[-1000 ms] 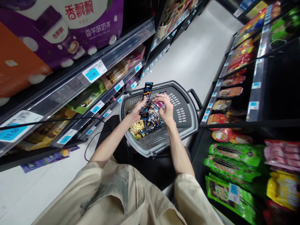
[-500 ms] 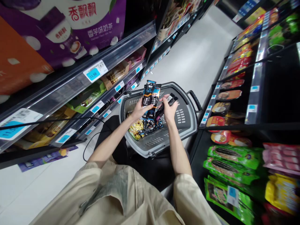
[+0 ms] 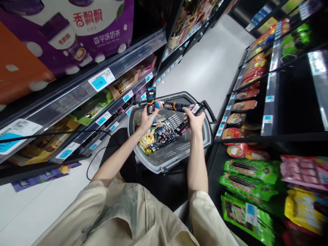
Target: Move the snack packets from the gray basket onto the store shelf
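My left hand (image 3: pixel 148 120) grips a black stick packet (image 3: pixel 151 99) with blue and orange print, held upright over the left rim of the grey shopping basket (image 3: pixel 210 136). My right hand (image 3: pixel 195 120) is closed on black stick packets (image 3: pixel 182 127) above the basket's right half. Between the hands lies another black-and-orange stick packet (image 3: pixel 172 106), its right end at my right fingers and its left end near my left hand. Inside the basket, a pile of black-and-blue packets (image 3: pixel 164 135) rests beside yellow packets (image 3: pixel 146 142). My fingers partly cover what they hold.
Shelves with price tags (image 3: pixel 101 79) and a purple carton (image 3: pixel 102 30) line the left. On the right shelf lie green bags (image 3: pixel 249 167) and a yellow bag (image 3: pixel 304 210). A black cable (image 3: pixel 88 167) hangs at the left. A pale aisle floor (image 3: pixel 207 58) runs ahead.
My hands have moved apart, the left one leftward and the right one rightward. The bunch of packets has separated, and one now spans between the hands. More of the pile in the basket shows.
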Tool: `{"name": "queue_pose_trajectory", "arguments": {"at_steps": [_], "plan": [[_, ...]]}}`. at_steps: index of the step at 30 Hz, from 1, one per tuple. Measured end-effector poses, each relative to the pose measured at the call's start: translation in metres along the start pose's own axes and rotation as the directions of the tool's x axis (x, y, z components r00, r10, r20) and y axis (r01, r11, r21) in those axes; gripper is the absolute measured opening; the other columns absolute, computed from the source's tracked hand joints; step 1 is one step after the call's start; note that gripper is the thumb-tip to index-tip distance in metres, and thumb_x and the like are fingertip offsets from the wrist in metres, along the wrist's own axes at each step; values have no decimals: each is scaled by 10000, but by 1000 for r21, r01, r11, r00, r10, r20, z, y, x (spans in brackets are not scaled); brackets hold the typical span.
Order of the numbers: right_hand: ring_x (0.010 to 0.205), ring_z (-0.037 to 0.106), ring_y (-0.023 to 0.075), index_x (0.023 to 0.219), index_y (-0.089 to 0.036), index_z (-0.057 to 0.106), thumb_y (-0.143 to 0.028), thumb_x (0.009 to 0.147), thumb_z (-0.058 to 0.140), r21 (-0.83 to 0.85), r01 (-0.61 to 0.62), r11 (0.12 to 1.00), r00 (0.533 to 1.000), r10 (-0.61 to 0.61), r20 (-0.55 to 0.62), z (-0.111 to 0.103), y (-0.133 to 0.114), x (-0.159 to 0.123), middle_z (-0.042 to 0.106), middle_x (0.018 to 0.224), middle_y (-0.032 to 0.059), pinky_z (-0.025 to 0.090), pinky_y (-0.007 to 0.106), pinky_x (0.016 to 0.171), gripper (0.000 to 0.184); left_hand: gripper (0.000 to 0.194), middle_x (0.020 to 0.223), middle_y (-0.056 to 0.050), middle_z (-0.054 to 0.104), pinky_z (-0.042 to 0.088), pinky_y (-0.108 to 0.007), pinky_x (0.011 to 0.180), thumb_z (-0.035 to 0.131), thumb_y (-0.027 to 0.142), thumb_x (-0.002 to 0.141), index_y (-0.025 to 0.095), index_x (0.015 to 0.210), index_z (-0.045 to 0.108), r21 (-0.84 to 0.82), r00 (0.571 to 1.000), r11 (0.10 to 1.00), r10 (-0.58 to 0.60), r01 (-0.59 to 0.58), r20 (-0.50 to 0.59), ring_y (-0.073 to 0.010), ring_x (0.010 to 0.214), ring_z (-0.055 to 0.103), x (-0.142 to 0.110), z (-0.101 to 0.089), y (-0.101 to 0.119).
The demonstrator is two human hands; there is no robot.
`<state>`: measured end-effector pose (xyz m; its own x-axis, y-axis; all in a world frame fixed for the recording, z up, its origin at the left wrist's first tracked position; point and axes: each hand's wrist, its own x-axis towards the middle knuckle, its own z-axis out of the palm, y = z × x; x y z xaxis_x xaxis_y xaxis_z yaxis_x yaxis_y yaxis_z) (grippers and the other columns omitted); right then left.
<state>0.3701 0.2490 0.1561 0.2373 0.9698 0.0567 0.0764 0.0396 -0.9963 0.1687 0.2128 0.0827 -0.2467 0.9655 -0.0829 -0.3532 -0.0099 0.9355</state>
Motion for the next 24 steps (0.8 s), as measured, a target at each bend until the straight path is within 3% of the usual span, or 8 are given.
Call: {"name": "queue_pose_trajectory", "arguments": {"at_steps": [2, 4, 7, 10, 12, 15, 18, 24], "plan": [[447, 522, 56, 951, -148, 618, -442, 612, 896, 104, 32, 994, 986, -15, -164, -6, -2, 4, 646, 727, -50, 393, 187, 428, 527, 520, 1088, -119, 742, 577, -270, 616, 764, 547, 847, 167, 1160, 596, 28, 996, 999, 32, -30, -83, -179, 786, 724, 1, -2, 1], [433, 513, 62, 942, -155, 605, -442, 578, 914, 155, 29, 988, 979, 3, -202, -9, -6, 4, 623, 666, -69, 412, 193, 444, 557, 545, 1043, -114, 751, 593, -289, 693, 757, 586, 833, 157, 1142, 624, 61, 993, 996, 69, -63, -101, -198, 852, 730, 0, -3, 2], [405, 482, 69, 924, -163, 599, -439, 542, 942, 212, -75, 974, 990, 98, -104, -7, -12, -4, 581, 557, -83, 412, 194, 449, 583, 590, 1132, -134, 744, 604, -345, 848, 767, 635, 803, 146, 1118, 668, 47, 996, 998, 44, -47, 72, -237, 985, 733, -6, 0, 5], [375, 423, 71, 925, -182, 588, -486, 537, 948, 318, -222, 922, 974, 225, 27, 7, -12, -17, 509, 462, -98, 361, 186, 418, 610, 705, 1307, -176, 689, 587, -435, 968, 746, 694, 799, 135, 1220, 661, 19, 946, 998, -61, 57, 318, -308, 1154, 704, -12, 4, 4], [363, 394, 72, 945, -192, 587, -507, 520, 957, 371, -324, 871, 945, 314, 88, 23, -8, -25, 494, 454, -104, 328, 189, 391, 646, 775, 1349, -192, 670, 531, -489, 1066, 705, 742, 807, 125, 1271, 647, 91, 919, 994, -83, 51, 386, -346, 1250, 658, -15, 5, 1], [372, 404, 76, 969, -192, 596, -515, 516, 964, 399, -401, 825, 914, 387, 119, 47, 4, -35, 517, 480, -99, 368, 198, 397, 667, 884, 1433, -203, 620, 405, -507, 1198, 618, 822, 817, 122, 1357, 602, 253, 945, 967, -57, -28, 321, -362, 1377, 565, -14, 4, -5], [377, 422, 90, 961, -187, 599, -551, 497, 960, 396, -402, 825, 911, 405, 82, 64, 15, -37, 533, 480, -86, 394, 212, 396, 692, 972, 1527, -209, 543, 404, -491, 1199, 494, 885, 841, 139, 1464, 521, 298, 958, 954, -110, 27, 265, -359, 1425, 524, -11, 0, -9], [399, 475, 101, 957, -174, 626, -545, 483, 963, 442, -374, 815, 904, 427, -23, 62, 18, -29, 553, 482, -66, 400, 200, 423, 689, 993, 1578, -158, 511, 357, -436, 1245, 455, 936, 812, 183, 1446, 583, 283, 887, 948, -250, 144, 387, -343, 1491, 458, -9, -3, -6]]}}
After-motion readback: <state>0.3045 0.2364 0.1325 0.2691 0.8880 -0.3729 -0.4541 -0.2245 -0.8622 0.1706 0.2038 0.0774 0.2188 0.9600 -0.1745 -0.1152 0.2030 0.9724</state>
